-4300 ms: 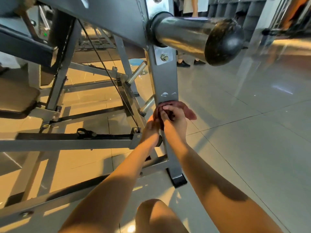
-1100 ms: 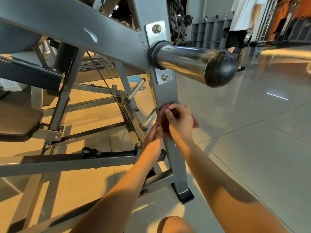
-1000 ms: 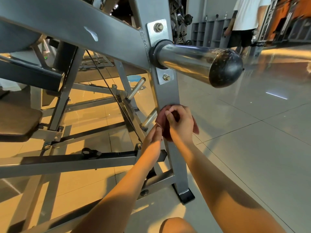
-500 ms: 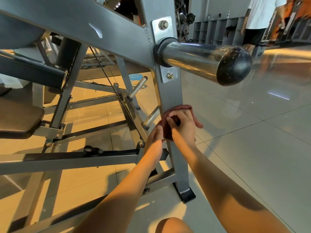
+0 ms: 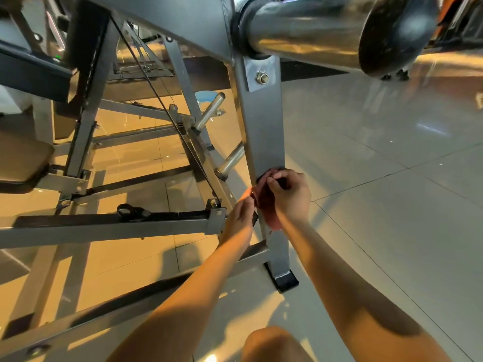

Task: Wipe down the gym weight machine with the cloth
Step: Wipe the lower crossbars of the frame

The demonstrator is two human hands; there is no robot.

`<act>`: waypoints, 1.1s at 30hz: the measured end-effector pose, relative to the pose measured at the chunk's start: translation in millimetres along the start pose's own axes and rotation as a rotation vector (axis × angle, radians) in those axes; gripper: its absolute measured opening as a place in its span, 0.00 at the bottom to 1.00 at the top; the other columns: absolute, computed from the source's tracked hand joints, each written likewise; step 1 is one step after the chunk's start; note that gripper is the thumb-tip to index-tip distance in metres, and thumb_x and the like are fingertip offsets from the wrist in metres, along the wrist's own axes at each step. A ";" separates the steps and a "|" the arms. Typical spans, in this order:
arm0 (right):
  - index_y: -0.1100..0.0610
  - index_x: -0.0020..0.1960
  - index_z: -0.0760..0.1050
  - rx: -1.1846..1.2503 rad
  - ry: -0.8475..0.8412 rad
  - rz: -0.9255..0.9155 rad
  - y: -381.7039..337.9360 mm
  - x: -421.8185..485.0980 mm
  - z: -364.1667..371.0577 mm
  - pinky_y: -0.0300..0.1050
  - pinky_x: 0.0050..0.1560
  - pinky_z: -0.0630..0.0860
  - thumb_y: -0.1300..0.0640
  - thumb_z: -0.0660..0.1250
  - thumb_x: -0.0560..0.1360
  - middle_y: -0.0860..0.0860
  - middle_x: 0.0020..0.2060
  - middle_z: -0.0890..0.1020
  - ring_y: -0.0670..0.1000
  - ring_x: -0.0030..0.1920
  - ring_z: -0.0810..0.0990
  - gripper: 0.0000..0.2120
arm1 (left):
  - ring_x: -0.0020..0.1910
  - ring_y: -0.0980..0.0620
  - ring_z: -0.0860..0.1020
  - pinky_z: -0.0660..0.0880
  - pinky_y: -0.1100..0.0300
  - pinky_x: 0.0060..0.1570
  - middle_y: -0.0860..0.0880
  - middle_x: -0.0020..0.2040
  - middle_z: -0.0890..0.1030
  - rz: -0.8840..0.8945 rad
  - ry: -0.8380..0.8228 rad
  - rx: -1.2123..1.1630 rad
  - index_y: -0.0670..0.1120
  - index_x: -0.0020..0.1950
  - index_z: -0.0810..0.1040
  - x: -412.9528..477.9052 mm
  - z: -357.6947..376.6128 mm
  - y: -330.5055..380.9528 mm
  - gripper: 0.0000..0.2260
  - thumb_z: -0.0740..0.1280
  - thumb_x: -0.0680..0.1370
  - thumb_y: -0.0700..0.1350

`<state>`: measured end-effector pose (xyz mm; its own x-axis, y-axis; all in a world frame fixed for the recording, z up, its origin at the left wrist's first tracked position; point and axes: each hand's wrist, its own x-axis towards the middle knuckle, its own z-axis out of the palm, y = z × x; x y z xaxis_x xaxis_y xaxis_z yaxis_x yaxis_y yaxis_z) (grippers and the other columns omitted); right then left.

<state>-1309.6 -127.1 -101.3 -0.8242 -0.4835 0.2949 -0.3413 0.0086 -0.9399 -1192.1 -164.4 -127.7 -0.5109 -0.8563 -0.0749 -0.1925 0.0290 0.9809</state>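
Machine [image 5: 170, 22]: grey steel frame, standing on tiled floor [image 5: 379, 178]
Post [image 5: 264, 131]: upright front leg, part under wipe; chrome bar [image 5: 308, 30] jutting out above
Cloth [image 5: 270, 218]: dark red, bunched against post low down, above foot cap [image 5: 285, 280]; bunched probably for firmer rub
Right hand [image 5: 290, 197]: fingers curled round cloth, clamping it to post for pressure
Left hand [image 5: 239, 218]: at post's left edge, touching cloth; fingertips hidden, grip impossible to tell; likely steadying cloth
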 end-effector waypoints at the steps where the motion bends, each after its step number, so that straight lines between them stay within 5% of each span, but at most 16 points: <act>1: 0.47 0.44 0.78 -0.012 -0.001 -0.040 4.0 0.0 2.5 0.22 0.49 0.64 0.59 0.73 0.76 0.44 0.50 0.76 0.34 0.50 0.73 0.08 | 0.68 0.52 0.74 0.66 0.52 0.70 0.56 0.67 0.75 0.008 -0.005 0.005 0.70 0.66 0.70 -0.1 0.4 -1.1 0.21 0.51 0.77 0.74; 4: 0.50 0.43 0.76 -0.065 0.022 -0.053 37.1 -9.5 5.5 0.25 0.51 0.66 0.63 0.73 0.74 0.45 0.49 0.76 0.33 0.50 0.73 0.09 | 0.71 0.60 0.69 0.63 0.62 0.70 0.60 0.72 0.71 0.117 -0.037 -0.056 0.64 0.74 0.68 0.8 4.9 -9.0 0.17 0.53 0.85 0.59; 8: 0.51 0.41 0.74 -0.100 0.028 0.248 79.7 -27.0 7.5 0.31 0.44 0.70 0.64 0.69 0.76 0.44 0.46 0.76 0.47 0.50 0.78 0.10 | 0.74 0.57 0.68 0.65 0.52 0.74 0.59 0.75 0.71 0.131 -0.008 -0.098 0.83 0.60 0.66 4.9 11.9 -23.7 0.10 0.55 0.82 0.66; 11: 0.52 0.40 0.75 -0.022 0.013 0.332 76.9 -27.4 7.9 0.32 0.39 0.72 0.65 0.69 0.77 0.47 0.42 0.81 0.50 0.46 0.81 0.11 | 0.73 0.56 0.71 0.67 0.54 0.73 0.55 0.74 0.73 0.119 -0.014 -0.154 0.74 0.66 0.70 8.3 12.5 -27.3 0.12 0.56 0.83 0.63; 15: 0.54 0.42 0.79 0.031 -0.025 0.115 27.3 -18.2 8.9 0.24 0.41 0.70 0.65 0.73 0.75 0.49 0.45 0.82 0.36 0.41 0.80 0.08 | 0.68 0.56 0.75 0.71 0.60 0.68 0.52 0.69 0.77 0.119 -0.078 -0.147 0.52 0.73 0.73 10.7 5.9 -23.1 0.20 0.54 0.86 0.57; 20: 0.52 0.43 0.79 -0.061 0.028 -0.086 9.6 -22.3 16.5 0.21 0.49 0.66 0.63 0.72 0.75 0.45 0.51 0.78 0.36 0.50 0.76 0.07 | 0.58 0.59 0.79 0.73 0.66 0.52 0.53 0.59 0.82 0.066 -0.131 -0.131 0.55 0.65 0.77 12.8 -3.4 -28.6 0.16 0.53 0.86 0.56; 25: 0.49 0.40 0.79 -0.165 -0.046 0.304 44.1 -32.1 8.8 0.35 0.44 0.78 0.63 0.71 0.75 0.50 0.46 0.85 0.49 0.46 0.83 0.10 | 0.70 0.55 0.73 0.71 0.59 0.69 0.54 0.70 0.75 0.008 -0.162 -0.159 0.55 0.77 0.69 7.3 7.0 -40.6 0.20 0.55 0.86 0.56; 29: 0.61 0.47 0.79 0.235 -0.155 0.395 27.7 -50.0 5.1 0.35 0.32 0.77 0.69 0.67 0.79 0.51 0.39 0.85 0.47 0.37 0.84 0.05 | 0.64 0.69 0.72 0.69 0.80 0.52 0.57 0.70 0.74 0.094 -0.169 -0.175 0.54 0.77 0.68 -2.5 0.3 -37.8 0.17 0.56 0.87 0.50; 31: 0.58 0.48 0.81 0.285 -0.207 0.359 20.6 -57.7 11.7 0.35 0.31 0.77 0.64 0.68 0.80 0.47 0.37 0.85 0.46 0.39 0.85 0.05 | 0.56 0.73 0.76 0.73 0.73 0.55 0.62 0.62 0.78 0.141 -0.150 -0.224 0.54 0.70 0.73 -8.0 -7.9 -35.6 0.14 0.57 0.87 0.42; 33: 0.50 0.46 0.82 0.198 -0.245 0.351 15.0 -61.9 15.5 0.33 0.33 0.77 0.59 0.67 0.81 0.42 0.35 0.85 0.44 0.41 0.84 0.08 | 0.57 0.66 0.78 0.77 0.60 0.61 0.60 0.57 0.81 0.143 -0.104 -0.252 0.53 0.65 0.76 -8.1 -14.2 -36.6 0.12 0.61 0.85 0.41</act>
<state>-1256.7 -110.6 -136.4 -0.7350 -0.6741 -0.0741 0.0519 0.0530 -0.9972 -1169.0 -165.9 -160.4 -0.6033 -0.7951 0.0614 0.0947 0.0050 0.9955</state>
